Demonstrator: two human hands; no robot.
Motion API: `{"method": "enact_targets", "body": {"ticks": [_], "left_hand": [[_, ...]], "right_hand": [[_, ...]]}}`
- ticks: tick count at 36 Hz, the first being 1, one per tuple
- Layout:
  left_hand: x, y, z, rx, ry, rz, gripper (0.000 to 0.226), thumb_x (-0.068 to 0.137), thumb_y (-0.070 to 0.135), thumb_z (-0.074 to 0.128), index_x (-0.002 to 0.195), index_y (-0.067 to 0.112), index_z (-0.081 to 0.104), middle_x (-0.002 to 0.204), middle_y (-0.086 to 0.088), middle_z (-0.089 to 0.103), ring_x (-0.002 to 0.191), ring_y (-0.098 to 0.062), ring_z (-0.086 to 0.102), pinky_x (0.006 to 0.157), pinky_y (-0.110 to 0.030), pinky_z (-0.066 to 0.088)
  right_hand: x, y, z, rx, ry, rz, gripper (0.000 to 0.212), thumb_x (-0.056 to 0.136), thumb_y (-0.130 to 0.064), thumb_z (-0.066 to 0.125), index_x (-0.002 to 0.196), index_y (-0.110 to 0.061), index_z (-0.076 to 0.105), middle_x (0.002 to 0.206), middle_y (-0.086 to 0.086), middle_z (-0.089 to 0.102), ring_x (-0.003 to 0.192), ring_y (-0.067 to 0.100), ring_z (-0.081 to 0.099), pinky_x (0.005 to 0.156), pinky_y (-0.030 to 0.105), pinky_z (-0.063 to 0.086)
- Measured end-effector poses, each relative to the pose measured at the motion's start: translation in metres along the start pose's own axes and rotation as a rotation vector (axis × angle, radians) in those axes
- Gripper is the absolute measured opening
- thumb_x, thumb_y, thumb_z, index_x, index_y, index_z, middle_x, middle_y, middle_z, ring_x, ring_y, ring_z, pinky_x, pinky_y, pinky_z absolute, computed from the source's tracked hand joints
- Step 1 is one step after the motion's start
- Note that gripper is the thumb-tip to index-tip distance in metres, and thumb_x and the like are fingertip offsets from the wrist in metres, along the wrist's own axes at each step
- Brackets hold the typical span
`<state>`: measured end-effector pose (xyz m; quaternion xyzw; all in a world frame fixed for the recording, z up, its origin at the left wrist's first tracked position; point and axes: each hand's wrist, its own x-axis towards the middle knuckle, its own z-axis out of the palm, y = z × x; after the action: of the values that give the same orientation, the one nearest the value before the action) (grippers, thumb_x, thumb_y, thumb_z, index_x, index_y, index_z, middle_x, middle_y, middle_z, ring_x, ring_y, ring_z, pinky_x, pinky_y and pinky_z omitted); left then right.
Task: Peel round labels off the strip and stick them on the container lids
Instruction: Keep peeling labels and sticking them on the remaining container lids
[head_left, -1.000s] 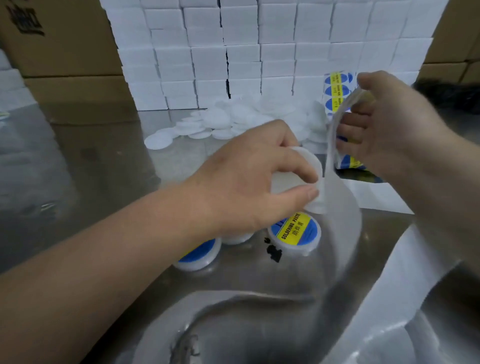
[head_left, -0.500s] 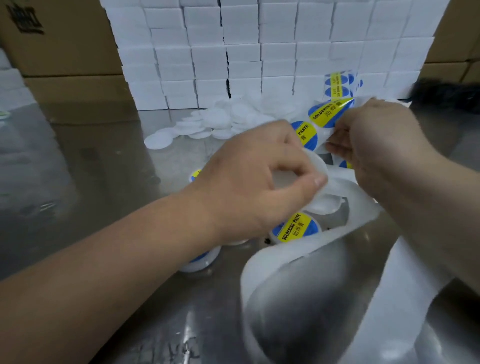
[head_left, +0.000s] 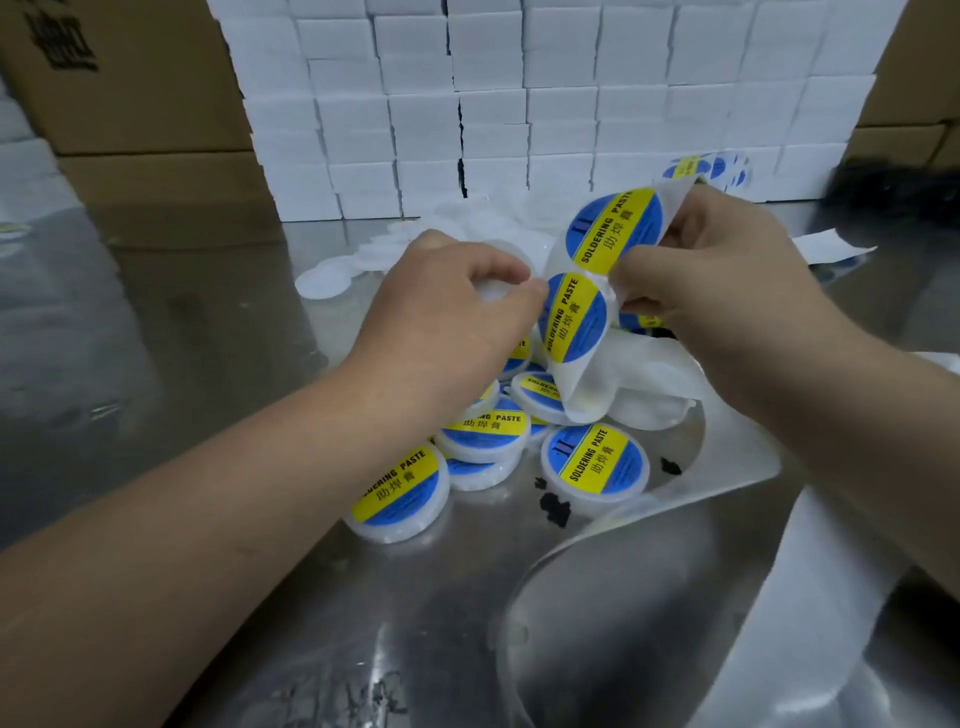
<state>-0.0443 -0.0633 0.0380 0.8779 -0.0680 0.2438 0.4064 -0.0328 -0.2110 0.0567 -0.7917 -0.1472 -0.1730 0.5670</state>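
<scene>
My left hand (head_left: 447, 317) grips a bare white container lid (head_left: 491, 291) and its fingertips touch the edge of a round blue-and-yellow "Soldering Paste" label (head_left: 574, 317). My right hand (head_left: 711, 291) pinches the white backing strip (head_left: 623, 384), which carries that label and a second one (head_left: 615, 231) above it. The strip's spent tail (head_left: 779, 597) curls down over the metal table toward me. Several labelled containers (head_left: 595, 462) lie in a heap below my hands.
Loose unlabelled white lids (head_left: 332, 275) are spread on the steel table (head_left: 208, 364) behind my hands. A wall of stacked white boxes (head_left: 519, 104) stands at the back, with cardboard cartons (head_left: 130, 104) to the left. More of the label strip (head_left: 696, 169) lies at the back right.
The right hand has pulled the strip down and toward the left hand, turning its labels to face me. The left hand with its lid has moved up to the lower label.
</scene>
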Motion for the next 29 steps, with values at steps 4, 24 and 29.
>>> {"method": "enact_targets", "body": {"ticks": [4, 24, 29], "left_hand": [[-0.0037, 0.0012, 0.0001, 0.071, 0.059, 0.082, 0.008, 0.073, 0.044, 0.061, 0.071, 0.042, 0.053, 0.086, 0.019, 0.043, 0.077, 0.028, 0.038, 0.067, 0.008, 0.025], [-0.0096, 0.0039, 0.0014, 0.125, 0.02, 0.098, 0.027, 0.066, 0.063, 0.044, 0.06, 0.038, 0.053, 0.087, 0.012, 0.047, 0.081, 0.001, 0.048, 0.062, -0.004, 0.03], [-0.0072, 0.0032, 0.0014, 0.041, -0.013, 0.065, 0.026, 0.074, 0.056, 0.049, 0.063, 0.036, 0.061, 0.085, 0.012, 0.05, 0.084, 0.004, 0.05, 0.062, -0.006, 0.034]], "right_hand": [[-0.0023, -0.0003, 0.0011, 0.087, -0.058, -0.036, 0.019, 0.074, 0.005, 0.052, 0.09, -0.001, 0.06, 0.093, 0.023, 0.065, 0.089, 0.037, 0.063, 0.08, 0.048, 0.054], [-0.006, 0.0064, 0.0077, 0.197, -0.168, -0.027, 0.009, 0.087, -0.007, 0.058, 0.094, -0.003, 0.062, 0.066, 0.002, 0.066, 0.06, 0.005, 0.066, 0.056, 0.013, 0.045], [-0.0059, 0.0073, 0.0074, 0.173, -0.174, -0.029, 0.012, 0.085, -0.008, 0.06, 0.091, 0.002, 0.063, 0.073, 0.007, 0.071, 0.066, 0.008, 0.068, 0.062, 0.018, 0.052]]}}
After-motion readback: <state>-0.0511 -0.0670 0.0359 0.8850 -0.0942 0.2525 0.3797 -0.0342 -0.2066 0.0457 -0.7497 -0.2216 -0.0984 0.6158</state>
